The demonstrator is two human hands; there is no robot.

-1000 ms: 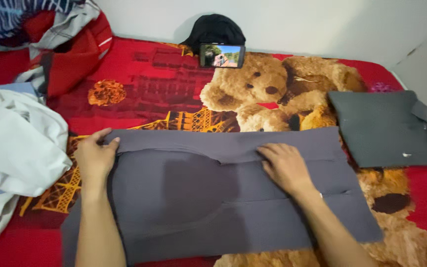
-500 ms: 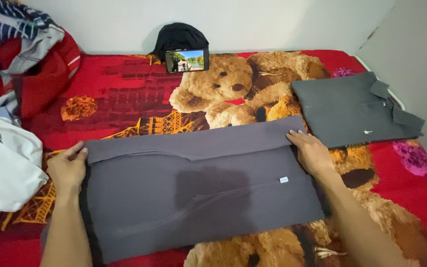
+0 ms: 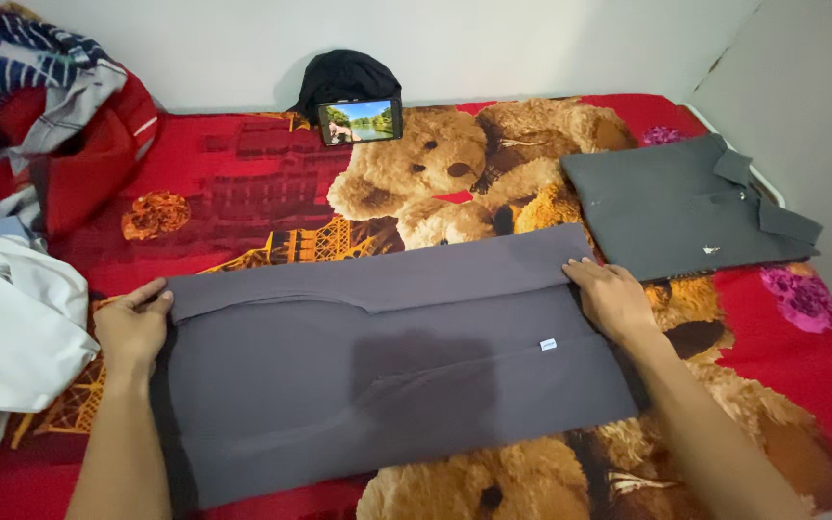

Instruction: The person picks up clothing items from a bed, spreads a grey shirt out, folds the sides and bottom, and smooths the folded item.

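Lying flat across the middle of a bed, a grey garment [image 3: 387,371] is being held at both ends of its far edge by a person seen from above, only forearms and hands showing. The left hand [image 3: 133,327] is gripping the far left corner, thumb on top and fingers curling under the cloth. The right hand [image 3: 611,299] is resting open and palm down on the far right corner, fingers together, pressing rather than pinching. Between the two hands a narrow band of the cloth is lying doubled over toward the person — the hands seem to be keeping that fold straight and taut, which would explain why they are sitting so far apart.

Beneath the garment a red bedsheet [image 3: 243,183] printed with teddy bears and a tower is covering the mattress. Just beyond the right hand, a dark grey collared shirt [image 3: 681,207] is lying already folded into a neat rectangle, near but apart from the cloth being handled. A heap of white fabric [image 3: 7,327] is sitting to the left, with crumpled red and striped clothes [image 3: 45,87] behind it. Against the far wall a phone [image 3: 359,121] is leaning on its side against a black cap [image 3: 347,75], its lit screen facing the person — propped, it seems, for watching.
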